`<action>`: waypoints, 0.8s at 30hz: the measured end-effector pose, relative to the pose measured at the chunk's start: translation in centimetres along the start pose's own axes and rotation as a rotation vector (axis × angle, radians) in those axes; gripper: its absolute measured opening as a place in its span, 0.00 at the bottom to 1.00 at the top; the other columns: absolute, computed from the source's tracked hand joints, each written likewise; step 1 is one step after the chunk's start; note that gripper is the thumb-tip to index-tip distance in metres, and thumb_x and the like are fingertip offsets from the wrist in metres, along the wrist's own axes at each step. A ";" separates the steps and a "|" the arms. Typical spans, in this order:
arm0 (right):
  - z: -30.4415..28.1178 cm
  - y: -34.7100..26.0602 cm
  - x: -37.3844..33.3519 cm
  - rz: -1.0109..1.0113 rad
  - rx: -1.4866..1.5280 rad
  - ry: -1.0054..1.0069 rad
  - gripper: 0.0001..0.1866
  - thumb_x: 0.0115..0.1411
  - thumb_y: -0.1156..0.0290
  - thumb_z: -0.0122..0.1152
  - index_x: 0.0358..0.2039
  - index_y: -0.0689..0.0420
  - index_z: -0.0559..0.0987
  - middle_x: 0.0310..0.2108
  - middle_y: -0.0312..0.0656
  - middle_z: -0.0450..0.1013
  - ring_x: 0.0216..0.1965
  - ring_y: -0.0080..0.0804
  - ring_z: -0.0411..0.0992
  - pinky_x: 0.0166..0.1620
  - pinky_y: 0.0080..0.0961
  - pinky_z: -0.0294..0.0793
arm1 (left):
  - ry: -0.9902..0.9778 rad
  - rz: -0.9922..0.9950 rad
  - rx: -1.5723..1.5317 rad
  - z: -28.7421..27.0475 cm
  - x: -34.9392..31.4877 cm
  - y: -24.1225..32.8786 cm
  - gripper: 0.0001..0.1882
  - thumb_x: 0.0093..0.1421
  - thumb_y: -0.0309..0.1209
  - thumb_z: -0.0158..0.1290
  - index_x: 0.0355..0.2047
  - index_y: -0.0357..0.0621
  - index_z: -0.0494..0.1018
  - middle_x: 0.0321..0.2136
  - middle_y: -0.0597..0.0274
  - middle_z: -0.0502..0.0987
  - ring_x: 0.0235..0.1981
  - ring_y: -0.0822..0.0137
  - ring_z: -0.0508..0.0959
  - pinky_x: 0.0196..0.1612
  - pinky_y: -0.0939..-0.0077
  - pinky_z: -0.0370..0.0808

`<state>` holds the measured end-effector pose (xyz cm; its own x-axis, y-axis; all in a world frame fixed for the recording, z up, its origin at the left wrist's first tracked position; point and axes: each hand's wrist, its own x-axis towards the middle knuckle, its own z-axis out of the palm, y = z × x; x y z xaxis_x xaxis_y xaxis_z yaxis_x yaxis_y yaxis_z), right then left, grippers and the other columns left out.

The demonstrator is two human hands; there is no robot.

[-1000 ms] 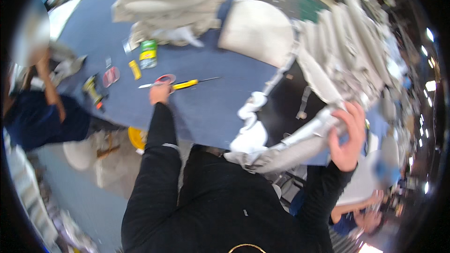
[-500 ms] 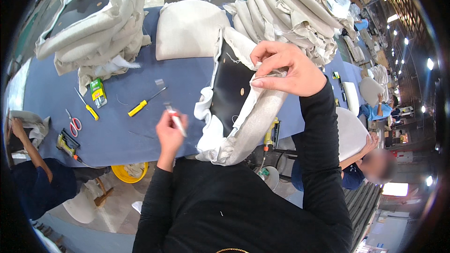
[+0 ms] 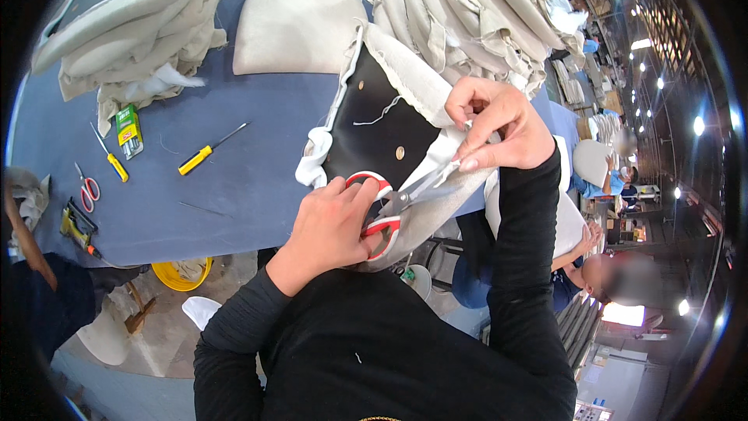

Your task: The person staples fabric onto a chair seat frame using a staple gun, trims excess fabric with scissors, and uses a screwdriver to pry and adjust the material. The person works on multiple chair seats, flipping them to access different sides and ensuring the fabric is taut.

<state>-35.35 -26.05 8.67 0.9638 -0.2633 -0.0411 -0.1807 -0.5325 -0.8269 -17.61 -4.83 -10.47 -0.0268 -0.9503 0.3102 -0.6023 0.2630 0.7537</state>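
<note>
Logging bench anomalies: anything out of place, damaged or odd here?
Nothing looks spilled or clearly damaged. Two untidy spots: a loose pale thread curls across the otherwise smooth black panel, and white material bunches up at the panel's left edge instead of lying flat. Both could be normal for unfinished work.

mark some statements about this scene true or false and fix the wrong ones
1. The left-hand grip has the large scissors. True.
2. The large scissors' handles are pressed together. False: they are spread apart.
3. The right-hand grip pinches pale fabric. True.
4. Both yellow-handled screwdrivers stand upright. False: they lie on the blue tabletop.
5. The smaller scissors lie on the tabletop. True.
</note>
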 end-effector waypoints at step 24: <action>0.4 0.3 2.2 0.045 -0.004 0.038 0.12 0.55 0.68 0.84 0.25 0.61 0.88 0.34 0.33 0.72 0.32 0.21 0.65 0.35 0.24 0.59 | -0.078 0.072 0.126 -0.2 4.2 -0.5 0.22 0.59 0.34 0.68 0.51 0.44 0.76 0.26 0.50 0.80 0.32 0.47 0.84 0.35 0.50 0.79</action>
<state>-33.22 -26.41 8.10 0.9468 -0.3168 -0.0567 -0.2243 -0.5231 -0.8222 -17.26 -8.92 -9.43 -0.1321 -0.9411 0.3111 -0.6915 0.3124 0.6513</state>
